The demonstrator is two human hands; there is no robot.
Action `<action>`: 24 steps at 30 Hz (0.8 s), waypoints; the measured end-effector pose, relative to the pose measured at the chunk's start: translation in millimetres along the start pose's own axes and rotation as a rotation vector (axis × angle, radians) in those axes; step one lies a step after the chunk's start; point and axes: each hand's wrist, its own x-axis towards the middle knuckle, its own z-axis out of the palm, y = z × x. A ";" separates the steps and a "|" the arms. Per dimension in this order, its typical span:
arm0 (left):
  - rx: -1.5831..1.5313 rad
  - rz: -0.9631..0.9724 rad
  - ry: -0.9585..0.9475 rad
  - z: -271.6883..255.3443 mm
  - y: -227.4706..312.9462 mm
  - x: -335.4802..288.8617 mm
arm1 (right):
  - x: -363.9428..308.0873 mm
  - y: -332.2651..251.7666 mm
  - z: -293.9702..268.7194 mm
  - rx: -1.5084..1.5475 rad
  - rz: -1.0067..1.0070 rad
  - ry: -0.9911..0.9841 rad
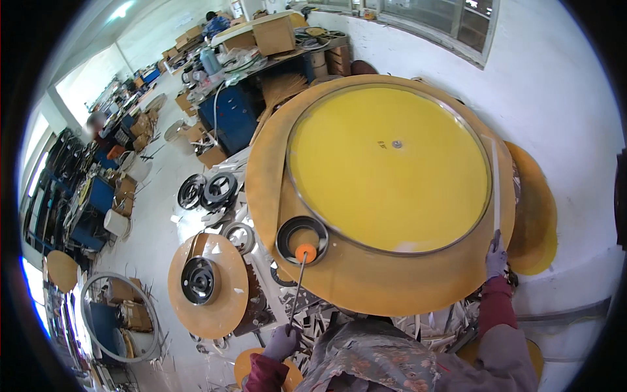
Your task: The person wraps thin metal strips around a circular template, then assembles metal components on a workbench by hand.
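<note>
My left hand (283, 343), in a greyish-purple glove, is closed around the thin dark handle of a long tool with a round orange head (305, 253). That head sits over the near side of a black ring-shaped dish (282, 243) on a round tan tabletop (392, 287). At the tabletop's right edge, my gloved right hand (496, 260) grips the near end of a long pale strip (496, 183), which runs away from me beside a large yellow disc (385, 176). A metal rim (428, 252) encircles the disc, and a small fitting (396, 144) marks its middle.
Left of the tabletop stands a lower round board (222, 313) bearing a black wheel-like hub (200, 281). Black rings (219, 189) and pale scraps (281, 294) litter the area between. A cluttered blue bench (228, 117) stands behind; a white wall (548, 98) rises at right.
</note>
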 end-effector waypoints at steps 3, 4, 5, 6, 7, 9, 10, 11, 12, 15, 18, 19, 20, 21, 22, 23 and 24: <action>0.041 0.017 0.048 8.2 -27.0 7.4 | 8.5 13.8 11.8 -0.059 0.006 -0.020; 0.045 0.038 0.025 7.5 -8.0 6.5 | 17.1 14.9 3.8 -0.007 -0.078 -0.011; -0.047 -0.080 0.026 -0.8 18.0 -12.2 | 15.2 -26.7 -12.6 -0.119 0.063 -0.158; -0.138 -0.180 0.015 -6.0 35.0 -21.1 | 9.6 -39.8 -20.0 -0.129 0.088 -0.148; -0.121 -0.177 -0.012 -4.9 26.1 -15.7 | 8.4 -49.0 -23.6 -0.136 0.169 -0.193; -0.128 -0.149 -0.050 0.8 27.5 -9.7 | 4.4 10.5 -6.3 -0.083 0.031 0.027; -0.147 -0.168 -0.043 -0.7 26.6 -10.7 | 3.1 14.3 -2.9 -0.081 0.049 0.028; -0.142 -0.143 -0.052 -0.9 19.5 -8.2 | 7.6 15.7 -4.1 0.038 0.040 0.003; -0.129 -0.133 -0.074 0.5 11.4 -3.6 | 6.1 21.6 -11.3 0.148 0.038 -0.016; -0.093 -0.176 -0.063 -5.2 12.2 0.6 | -16.6 29.0 -32.4 0.749 0.501 -0.076; 0.060 0.254 0.119 13.3 -149.5 43.2 | -31.5 -4.5 -31.4 1.285 0.776 -0.087; 0.105 0.344 0.164 22.1 -124.7 51.0 | -38.8 29.9 -26.6 1.559 0.874 -0.128; 0.110 0.354 0.145 19.8 -113.3 51.3 | -44.6 47.1 -18.4 1.852 0.951 -0.213; 0.066 0.235 0.112 14.8 -109.0 46.4 | -60.1 17.9 -3.8 1.667 0.914 -0.142; 0.022 0.117 0.080 7.3 -101.2 41.8 | -78.3 -39.8 9.1 1.482 0.874 -0.078; 0.029 0.113 0.073 -3.6 -68.5 33.1 | -97.7 -90.3 -0.3 1.439 0.881 -0.127; -0.067 -0.005 0.016 -15.1 -21.8 16.9 | -114.9 -122.0 -9.4 1.400 0.887 -0.187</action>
